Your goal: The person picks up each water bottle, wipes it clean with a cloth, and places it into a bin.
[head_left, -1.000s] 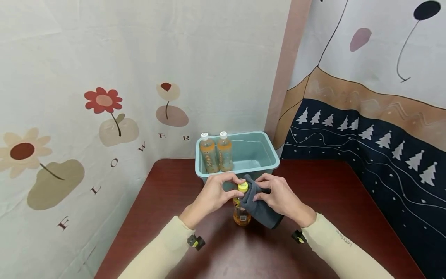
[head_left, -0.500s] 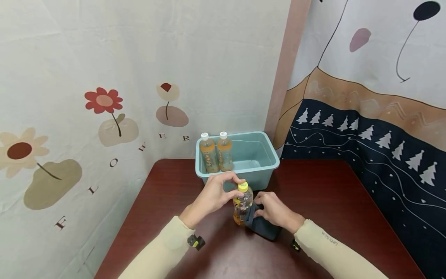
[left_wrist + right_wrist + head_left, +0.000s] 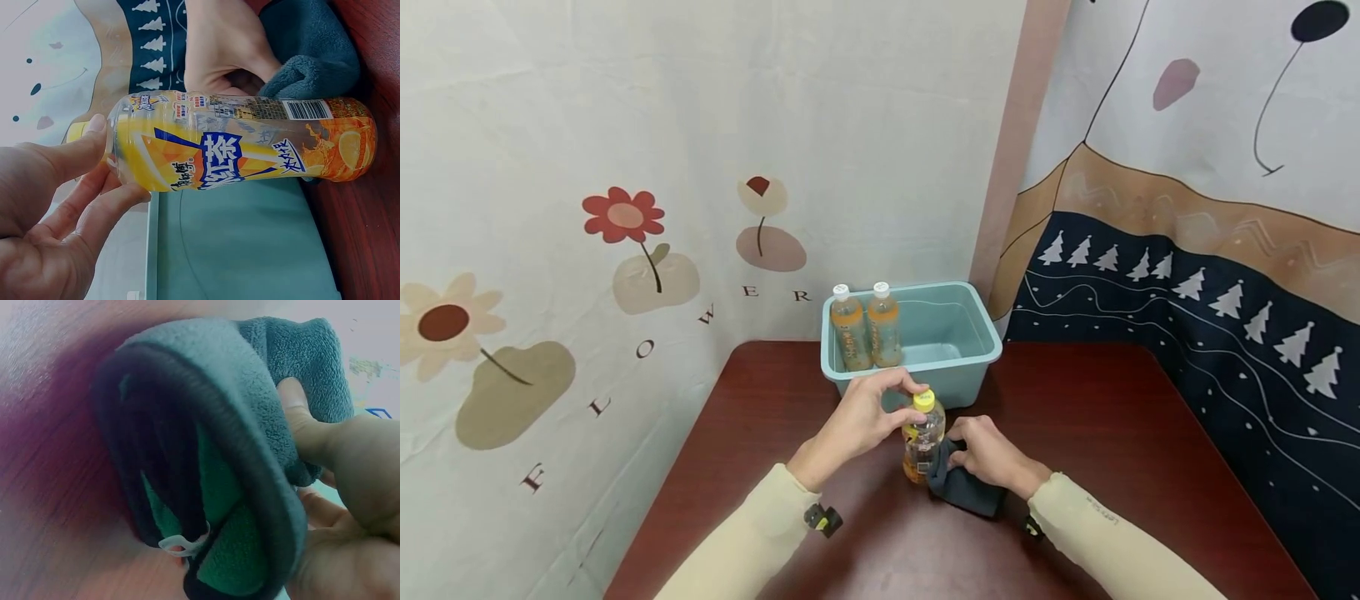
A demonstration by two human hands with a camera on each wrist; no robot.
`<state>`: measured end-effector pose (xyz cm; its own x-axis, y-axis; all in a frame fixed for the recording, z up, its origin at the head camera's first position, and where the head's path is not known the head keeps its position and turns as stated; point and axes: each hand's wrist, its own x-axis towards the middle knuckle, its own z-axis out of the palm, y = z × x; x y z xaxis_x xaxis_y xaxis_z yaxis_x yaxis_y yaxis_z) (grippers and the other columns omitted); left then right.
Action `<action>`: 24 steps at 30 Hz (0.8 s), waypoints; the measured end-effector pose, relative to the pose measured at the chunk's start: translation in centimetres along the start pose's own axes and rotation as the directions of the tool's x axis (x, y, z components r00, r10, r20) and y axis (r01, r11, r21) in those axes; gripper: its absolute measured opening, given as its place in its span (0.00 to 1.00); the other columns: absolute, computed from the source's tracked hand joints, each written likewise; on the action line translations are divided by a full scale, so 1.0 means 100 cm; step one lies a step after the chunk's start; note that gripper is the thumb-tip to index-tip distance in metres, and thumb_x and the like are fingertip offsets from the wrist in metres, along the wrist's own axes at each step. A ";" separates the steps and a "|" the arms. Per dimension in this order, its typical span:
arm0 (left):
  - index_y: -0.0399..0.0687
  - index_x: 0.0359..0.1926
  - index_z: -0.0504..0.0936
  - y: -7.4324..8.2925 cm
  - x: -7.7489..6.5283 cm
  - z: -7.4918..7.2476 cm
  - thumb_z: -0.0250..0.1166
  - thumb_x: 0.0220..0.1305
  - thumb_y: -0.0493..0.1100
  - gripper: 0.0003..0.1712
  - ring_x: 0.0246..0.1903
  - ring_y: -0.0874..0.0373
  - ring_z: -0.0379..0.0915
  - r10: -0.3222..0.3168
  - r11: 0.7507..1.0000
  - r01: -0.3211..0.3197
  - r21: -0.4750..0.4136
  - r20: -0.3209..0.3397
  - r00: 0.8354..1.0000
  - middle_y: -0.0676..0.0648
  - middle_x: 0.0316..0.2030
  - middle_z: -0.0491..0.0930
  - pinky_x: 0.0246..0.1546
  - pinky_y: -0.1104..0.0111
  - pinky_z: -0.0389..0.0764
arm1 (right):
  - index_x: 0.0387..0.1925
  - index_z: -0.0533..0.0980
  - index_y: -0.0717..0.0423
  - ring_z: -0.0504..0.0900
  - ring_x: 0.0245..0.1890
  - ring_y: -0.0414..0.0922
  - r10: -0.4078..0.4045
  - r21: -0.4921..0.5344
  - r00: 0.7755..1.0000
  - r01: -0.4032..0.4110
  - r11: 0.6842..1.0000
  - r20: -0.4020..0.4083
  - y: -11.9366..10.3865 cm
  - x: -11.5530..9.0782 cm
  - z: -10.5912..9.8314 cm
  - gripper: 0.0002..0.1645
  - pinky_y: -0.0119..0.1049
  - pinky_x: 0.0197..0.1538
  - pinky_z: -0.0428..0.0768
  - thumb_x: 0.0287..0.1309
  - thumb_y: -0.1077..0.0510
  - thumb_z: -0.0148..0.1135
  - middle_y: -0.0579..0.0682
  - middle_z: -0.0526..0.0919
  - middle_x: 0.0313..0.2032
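Note:
A clear drink bottle (image 3: pixel 919 452) with a yellow cap and a yellow-orange label stands upright on the table, in front of the tub. My left hand (image 3: pixel 863 423) pinches it at the neck, just below the cap, between thumb and fingers. In the left wrist view the bottle's label (image 3: pixel 219 153) and barcode show clearly. Against the bottle's lower right side, my right hand (image 3: pixel 992 454) grips a folded dark grey towel (image 3: pixel 967 493). The right wrist view shows the thumb pressed on the plush towel (image 3: pixel 250 394), with its dark hem and a small white tag hanging toward the table.
Behind the bottle stands a light blue-green plastic tub (image 3: pixel 955 382). Two white-capped bottles, one on the left (image 3: pixel 850 337) and one beside it (image 3: pixel 886 337), stand in the tub's left part. Printed cloth walls (image 3: pixel 880 150) rise behind the dark red table (image 3: pixel 760 442).
My right hand has moved the towel down from around the bottle's cap and neck to its lower right side. The left hand keeps its hold at the neck.

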<state>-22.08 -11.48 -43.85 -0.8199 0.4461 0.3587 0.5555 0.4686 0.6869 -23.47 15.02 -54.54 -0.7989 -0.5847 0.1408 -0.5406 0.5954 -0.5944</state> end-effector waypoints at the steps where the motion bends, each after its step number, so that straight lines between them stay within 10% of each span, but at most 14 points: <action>1: 0.53 0.46 0.90 0.000 0.000 0.000 0.87 0.66 0.41 0.14 0.56 0.54 0.95 0.004 1.000 -0.004 0.003 -0.002 1.000 0.51 0.57 0.97 0.61 0.55 0.95 | 0.37 0.96 0.48 0.94 0.47 0.41 0.000 0.003 1.000 0.000 1.000 -0.013 -0.001 0.000 -0.002 0.12 0.32 0.46 0.91 0.65 0.70 0.83 0.46 0.95 0.44; 24: 0.53 0.47 0.92 0.001 0.000 -0.001 0.87 0.66 0.39 0.14 0.57 0.51 0.95 -0.002 1.000 0.001 -0.007 -0.007 1.000 0.50 0.57 0.97 0.62 0.48 0.95 | 0.55 0.96 0.56 0.91 0.48 0.42 -0.014 0.062 0.980 0.027 0.998 -0.197 -0.062 0.000 -0.080 0.16 0.34 0.52 0.94 0.67 0.62 0.87 0.46 0.95 0.48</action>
<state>-22.03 -11.49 -43.69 -0.8217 0.4403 0.3619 0.5533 0.4641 0.6917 -22.26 15.73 -44.56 -0.8274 -0.4734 0.3023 -0.5445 0.5440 -0.6385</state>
